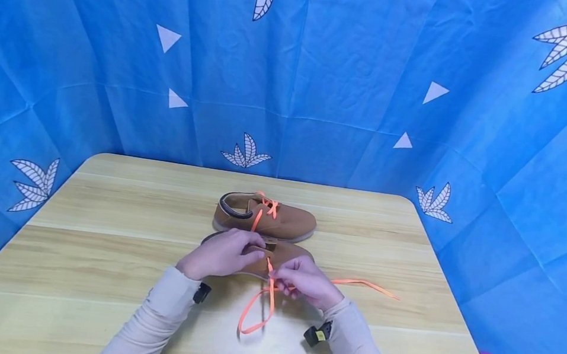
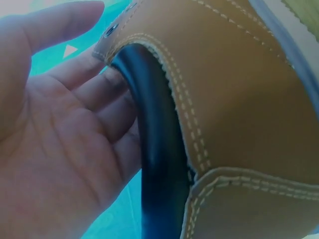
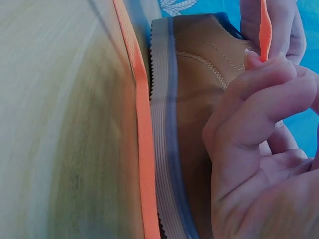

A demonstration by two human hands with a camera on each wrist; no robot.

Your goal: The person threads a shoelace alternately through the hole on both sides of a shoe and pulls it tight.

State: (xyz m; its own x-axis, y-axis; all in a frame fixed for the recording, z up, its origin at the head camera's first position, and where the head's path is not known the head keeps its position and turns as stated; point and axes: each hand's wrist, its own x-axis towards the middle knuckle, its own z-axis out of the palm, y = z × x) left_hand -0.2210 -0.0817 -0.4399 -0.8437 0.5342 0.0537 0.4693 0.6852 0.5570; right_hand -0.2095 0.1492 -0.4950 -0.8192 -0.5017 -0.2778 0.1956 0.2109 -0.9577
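A brown shoe point(image 1: 285, 253) with a pale sole lies side-on between the hands, toe to the right. My left hand point(image 1: 222, 252) rests over its opening; in the left wrist view the fingers point(image 2: 102, 87) reach behind the dark padded collar point(image 2: 149, 114), with the thumb apart from the leather. My right hand point(image 1: 305, 278) pinches an orange shoelace point(image 3: 265, 35) between thumb and fingertips, just in front of the shoe's eyelets. From there the lace hangs in a loop point(image 1: 242, 318) on the table side nearest me. Another lace stretch runs beside the sole point(image 3: 159, 149).
Behind the near shoe stands a second brown shoe point(image 1: 294, 221), its orange lace point(image 1: 273, 208) threaded. A loose lace end point(image 1: 368, 283) trails right across the wooden table point(image 1: 85, 294). A blue patterned curtain point(image 1: 350, 78) surrounds the table's back and sides.
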